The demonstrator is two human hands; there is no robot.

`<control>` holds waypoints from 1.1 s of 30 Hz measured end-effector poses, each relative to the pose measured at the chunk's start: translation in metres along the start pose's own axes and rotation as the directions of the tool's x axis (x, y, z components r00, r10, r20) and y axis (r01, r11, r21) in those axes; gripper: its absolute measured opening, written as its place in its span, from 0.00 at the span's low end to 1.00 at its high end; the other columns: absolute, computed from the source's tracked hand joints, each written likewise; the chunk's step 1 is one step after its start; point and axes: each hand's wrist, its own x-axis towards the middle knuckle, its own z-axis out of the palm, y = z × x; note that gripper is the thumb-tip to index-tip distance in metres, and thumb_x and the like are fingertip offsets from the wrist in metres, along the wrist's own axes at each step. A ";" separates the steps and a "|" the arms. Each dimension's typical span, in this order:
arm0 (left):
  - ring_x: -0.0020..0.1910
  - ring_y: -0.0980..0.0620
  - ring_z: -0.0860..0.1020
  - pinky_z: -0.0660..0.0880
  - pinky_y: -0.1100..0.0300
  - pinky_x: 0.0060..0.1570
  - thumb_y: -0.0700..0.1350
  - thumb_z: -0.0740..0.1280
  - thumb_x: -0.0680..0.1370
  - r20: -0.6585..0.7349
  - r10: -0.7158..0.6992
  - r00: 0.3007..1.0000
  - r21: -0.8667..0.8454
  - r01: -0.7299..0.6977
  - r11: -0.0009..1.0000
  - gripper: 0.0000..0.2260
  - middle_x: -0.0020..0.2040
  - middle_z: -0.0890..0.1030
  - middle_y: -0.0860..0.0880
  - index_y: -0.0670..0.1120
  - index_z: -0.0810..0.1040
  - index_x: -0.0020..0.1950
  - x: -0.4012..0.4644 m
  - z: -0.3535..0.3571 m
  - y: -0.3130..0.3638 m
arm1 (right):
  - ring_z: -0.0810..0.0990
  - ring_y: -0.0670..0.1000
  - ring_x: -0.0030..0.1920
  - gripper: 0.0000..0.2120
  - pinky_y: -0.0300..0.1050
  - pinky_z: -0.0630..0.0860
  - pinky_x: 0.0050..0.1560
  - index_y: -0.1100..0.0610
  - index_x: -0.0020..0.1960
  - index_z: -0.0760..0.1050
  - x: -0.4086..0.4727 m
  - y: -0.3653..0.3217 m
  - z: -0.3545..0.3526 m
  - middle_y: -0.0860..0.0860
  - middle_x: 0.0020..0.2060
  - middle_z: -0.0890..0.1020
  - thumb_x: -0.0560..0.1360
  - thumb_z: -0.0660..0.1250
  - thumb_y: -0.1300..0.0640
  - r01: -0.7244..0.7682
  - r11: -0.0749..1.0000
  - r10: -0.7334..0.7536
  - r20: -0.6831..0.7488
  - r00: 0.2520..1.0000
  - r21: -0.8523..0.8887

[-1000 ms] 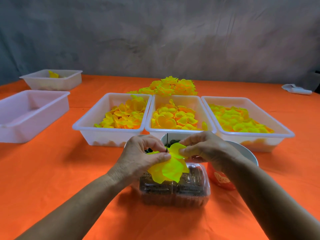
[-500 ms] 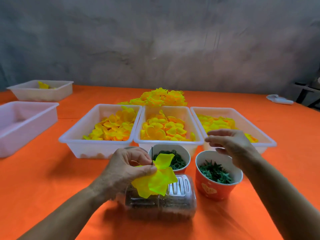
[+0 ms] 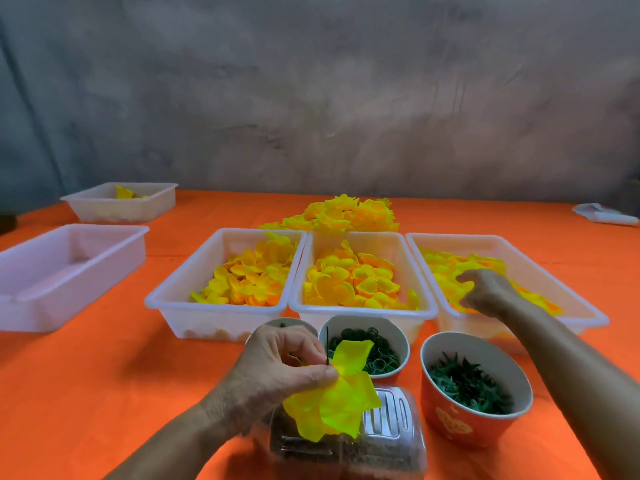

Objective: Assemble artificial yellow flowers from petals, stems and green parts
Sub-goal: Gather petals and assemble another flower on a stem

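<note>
L hand [image 3: 277,368] sits low centre, just above the clear plastic clamshell box [image 3: 381,445], w/ thumb and curled fingers pinching a half-built yellow flower [image 3: 337,396] at its middle. Thin dark stem [image 3: 327,349] sticks up from the pinch, near vertical, tip pointing up toward the far side of the table; that's the piece's long axis. One petal stands up beside the stem, the rest hang down and fan out to the lower right, over the box lid. R hand [image 3: 485,292] is reached out into the right white tray [image 3: 585,306], palm down, fingers curled in among the loose yellow petals [image 3: 446,268] there; whether it actually has one pinched, can't tell, fingertips are buried and blurred. Two more white trays sit beside it in a row, touching: middle tray [image 3: 363,311] w/ rounder orange-yellow petals, left tray [image 3: 214,306] w/ similar ones. Behind them, a heap of finished yellow flowers [image 3: 349,213] on the orange tablecloth [image 3: 86,375]. In front of the trays, near the L hand: paper cup w/ small dark green rings [image 3: 377,355], and an orange-red cup [image 3: 464,420] w/ spiky dark green parts [image 3: 467,386]; a third cup is mostly hidden behind the L hand. Far left: a white tray [image 3: 69,265] w/ nothing visible in it, and further back a smaller tray [image 3: 121,206] w/ a bit of yellow inside. Small white object [image 3: 604,214] at far right edge, too blurred to ID. Grey wall [image 3: 311,98] behind.
</note>
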 end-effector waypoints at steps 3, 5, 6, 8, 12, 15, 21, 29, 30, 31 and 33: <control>0.37 0.52 0.77 0.73 0.59 0.38 0.49 0.78 0.59 -0.003 0.013 1.000 -0.011 -0.013 1.000 0.08 0.34 0.80 0.49 0.48 0.81 0.28 -0.001 -0.001 -0.002 | 0.67 0.55 0.70 0.29 0.42 0.67 0.63 0.54 0.74 0.62 0.009 -0.006 0.009 0.55 0.73 0.65 0.75 0.61 0.65 0.011 0.990 0.009 0.142 0.990 -0.142; 0.37 0.53 0.78 0.73 0.59 0.39 0.49 0.78 0.59 -0.002 0.015 1.000 -0.018 -0.016 1.000 0.09 0.35 0.80 0.49 0.48 0.81 0.28 -0.001 -0.002 -0.003 | 0.64 0.53 0.72 0.28 0.40 0.64 0.65 0.54 0.75 0.59 0.011 -0.008 0.010 0.54 0.75 0.62 0.77 0.59 0.63 0.010 0.978 0.027 0.175 0.984 -0.207; 0.37 0.53 0.78 0.73 0.60 0.39 0.50 0.77 0.59 -0.004 0.017 1.000 -0.015 -0.017 1.000 0.09 0.35 0.80 0.50 0.48 0.81 0.28 -0.001 -0.003 -0.003 | 0.64 0.53 0.72 0.26 0.39 0.64 0.65 0.55 0.74 0.61 0.011 -0.008 0.011 0.53 0.74 0.63 0.77 0.59 0.62 0.007 0.974 0.030 0.161 0.987 -0.228; 0.37 0.54 0.77 0.73 0.61 0.39 0.50 0.77 0.59 0.000 0.024 1.000 -0.014 -0.024 1.000 0.08 0.34 0.80 0.50 0.48 0.80 0.28 -0.001 -0.003 -0.004 | 0.71 0.54 0.67 0.20 0.40 0.70 0.59 0.59 0.68 0.71 0.012 -0.007 0.012 0.56 0.69 0.72 0.76 0.61 0.62 -0.022 0.977 0.040 0.084 0.996 -0.211; 0.36 0.53 0.77 0.73 0.61 0.38 0.49 0.77 0.59 -0.012 0.020 1.000 -0.046 -0.021 0.999 0.08 0.34 0.80 0.50 0.48 0.80 0.28 -0.001 -0.001 -0.004 | 0.79 0.60 0.55 0.09 0.46 0.74 0.51 0.62 0.49 0.83 0.006 -0.004 0.016 0.61 0.52 0.82 0.71 0.67 0.64 -0.087 0.996 0.085 -0.093 0.992 -0.014; 0.36 0.53 0.77 0.73 0.61 0.38 0.46 0.78 0.60 -0.014 0.024 1.000 -0.040 -0.025 0.999 0.08 0.34 0.80 0.50 0.47 0.80 0.28 -0.002 -0.001 -0.004 | 0.79 0.61 0.56 0.10 0.47 0.73 0.54 0.61 0.49 0.84 0.003 -0.001 0.015 0.62 0.52 0.82 0.72 0.66 0.67 -0.059 0.995 0.072 -0.179 0.981 0.079; 0.35 0.51 0.76 0.73 0.60 0.36 0.42 0.77 0.60 0.001 0.005 1.000 -0.056 -0.005 0.998 0.07 0.34 0.79 0.46 0.46 0.79 0.27 0.000 -0.001 0.000 | 0.78 0.60 0.56 0.09 0.47 0.72 0.52 0.60 0.51 0.83 -0.002 0.008 0.003 0.60 0.53 0.83 0.73 0.66 0.63 -0.035 0.978 0.082 -0.225 0.971 0.204; 0.35 0.52 0.76 0.74 0.63 0.34 0.39 0.76 0.60 0.005 -0.043 0.999 -0.095 0.043 0.995 0.07 0.35 0.79 0.43 0.41 0.78 0.28 -0.001 0.000 0.003 | 0.63 0.59 0.66 0.09 0.53 0.60 0.63 0.45 0.50 0.82 -0.004 0.006 0.002 0.54 0.59 0.77 0.75 0.65 0.55 -0.098 0.947 0.048 -0.164 0.985 -0.307; 0.35 0.52 0.76 0.73 0.63 0.34 0.39 0.76 0.60 0.006 -0.050 0.999 -0.097 0.050 0.994 0.07 0.35 0.79 0.43 0.42 0.78 0.28 -0.001 0.000 0.003 | 0.61 0.59 0.67 0.10 0.53 0.58 0.64 0.44 0.49 0.82 -0.002 0.003 0.006 0.52 0.61 0.75 0.75 0.64 0.57 -0.043 0.948 -0.002 -0.141 0.990 -0.314; 0.35 0.52 0.76 0.73 0.63 0.34 0.38 0.76 0.59 0.007 -0.057 0.998 -0.104 0.057 0.993 0.07 0.35 0.79 0.43 0.42 0.78 0.28 0.000 0.000 0.003 | 0.59 0.59 0.68 0.12 0.53 0.58 0.65 0.43 0.49 0.81 -0.001 -0.001 0.010 0.50 0.63 0.73 0.75 0.64 0.58 0.006 0.952 -0.040 -0.106 0.994 -0.307; 0.34 0.52 0.76 0.73 0.63 0.33 0.38 0.76 0.59 0.006 -0.071 0.997 -0.120 0.071 0.990 0.07 0.35 0.79 0.44 0.41 0.78 0.27 0.001 0.000 0.004 | 0.55 0.59 0.71 0.14 0.52 0.56 0.67 0.41 0.50 0.79 0.003 -0.006 0.011 0.50 0.68 0.68 0.76 0.62 0.59 0.032 0.964 -0.029 0.015 0.999 -0.265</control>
